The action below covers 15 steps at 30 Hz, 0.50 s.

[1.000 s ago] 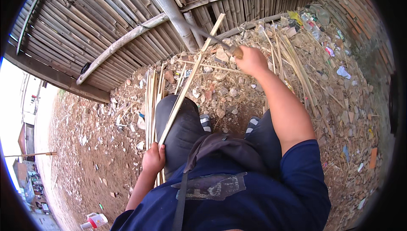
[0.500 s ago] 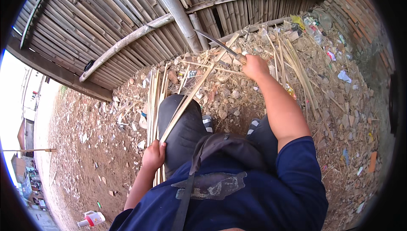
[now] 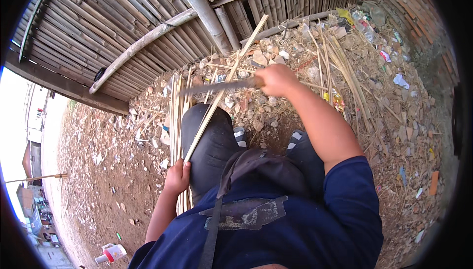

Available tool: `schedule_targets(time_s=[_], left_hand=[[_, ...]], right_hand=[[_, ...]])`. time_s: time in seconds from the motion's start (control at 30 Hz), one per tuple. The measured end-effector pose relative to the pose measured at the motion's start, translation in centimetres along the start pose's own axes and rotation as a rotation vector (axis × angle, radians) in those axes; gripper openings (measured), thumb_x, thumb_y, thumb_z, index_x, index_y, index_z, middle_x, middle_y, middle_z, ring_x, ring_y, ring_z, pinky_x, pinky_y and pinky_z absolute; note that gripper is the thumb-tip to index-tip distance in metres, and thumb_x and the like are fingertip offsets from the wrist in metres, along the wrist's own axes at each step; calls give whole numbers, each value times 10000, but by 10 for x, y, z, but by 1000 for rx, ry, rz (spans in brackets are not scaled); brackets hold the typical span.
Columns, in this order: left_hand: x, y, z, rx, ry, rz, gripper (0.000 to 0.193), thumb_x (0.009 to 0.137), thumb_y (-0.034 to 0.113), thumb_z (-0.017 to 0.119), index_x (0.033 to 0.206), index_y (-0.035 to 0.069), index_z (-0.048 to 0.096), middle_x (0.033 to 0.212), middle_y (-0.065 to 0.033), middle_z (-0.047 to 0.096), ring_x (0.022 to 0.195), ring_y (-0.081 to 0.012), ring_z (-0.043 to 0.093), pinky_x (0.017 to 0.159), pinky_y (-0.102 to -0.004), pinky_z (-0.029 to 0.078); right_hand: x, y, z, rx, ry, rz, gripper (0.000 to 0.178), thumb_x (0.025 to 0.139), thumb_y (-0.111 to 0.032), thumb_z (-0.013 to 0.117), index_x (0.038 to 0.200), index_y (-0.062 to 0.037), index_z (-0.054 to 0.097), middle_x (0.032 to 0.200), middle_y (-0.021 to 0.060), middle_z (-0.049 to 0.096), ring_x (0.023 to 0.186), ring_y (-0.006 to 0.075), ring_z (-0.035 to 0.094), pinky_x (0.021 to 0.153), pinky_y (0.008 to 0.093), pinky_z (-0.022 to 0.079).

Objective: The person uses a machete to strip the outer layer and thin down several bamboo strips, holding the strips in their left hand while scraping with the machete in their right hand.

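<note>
My left hand [image 3: 178, 176] grips the near end of a long pale bamboo strip [image 3: 235, 67], which slants across my left thigh and up to the right. In my right hand [image 3: 277, 80] is the handle of a long-bladed knife [image 3: 217, 87]. Its blade points left and crosses the strip beyond my knee; whether the edge touches the strip I cannot tell. A bundle of similar bamboo strips [image 3: 176, 113] lies on the ground along the outside of my left leg.
A bamboo slat wall [image 3: 133, 27] with a thick pole [image 3: 204, 12] rises in front. More split strips [image 3: 345, 67] lie to the right, among rubble, straw and litter. A brick wall [image 3: 419, 12] stands at the far right, and a white and red plastic jug [image 3: 112, 252] lies at lower left.
The knife has swung from pointing up and left to lying nearly level across the strip. My right hand has shifted a little left and nearer. My left hand keeps its hold.
</note>
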<state>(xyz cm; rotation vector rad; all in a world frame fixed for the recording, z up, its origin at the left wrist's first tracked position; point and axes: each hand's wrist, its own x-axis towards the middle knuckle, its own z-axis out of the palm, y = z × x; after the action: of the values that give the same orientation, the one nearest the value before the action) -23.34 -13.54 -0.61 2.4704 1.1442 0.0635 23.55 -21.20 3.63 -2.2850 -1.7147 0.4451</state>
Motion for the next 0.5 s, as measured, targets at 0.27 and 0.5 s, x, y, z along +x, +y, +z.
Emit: schedule_targets(time_s=[0.27,0.5], left_hand=[[9,13,-16,-26,-57,-39,409,1063,363,468,883,2,531,758,-310,625,791,-542,616,695,-592,472],[7,13,-20,-99,-123,-58,476,1071,427,451,906,-6,559,789,-282,634,803,-496,631,721,-529,487]], right_hand=[[-3,17,-4,16,240,196,185,817,-190,673,987,-118,687,960,140,725,933,359,706,824,491,563],[-9,-31,16,-300,211,-438,41,869,-155,662,909,-159,667,740,70,679,719,205,690,706,405,562]])
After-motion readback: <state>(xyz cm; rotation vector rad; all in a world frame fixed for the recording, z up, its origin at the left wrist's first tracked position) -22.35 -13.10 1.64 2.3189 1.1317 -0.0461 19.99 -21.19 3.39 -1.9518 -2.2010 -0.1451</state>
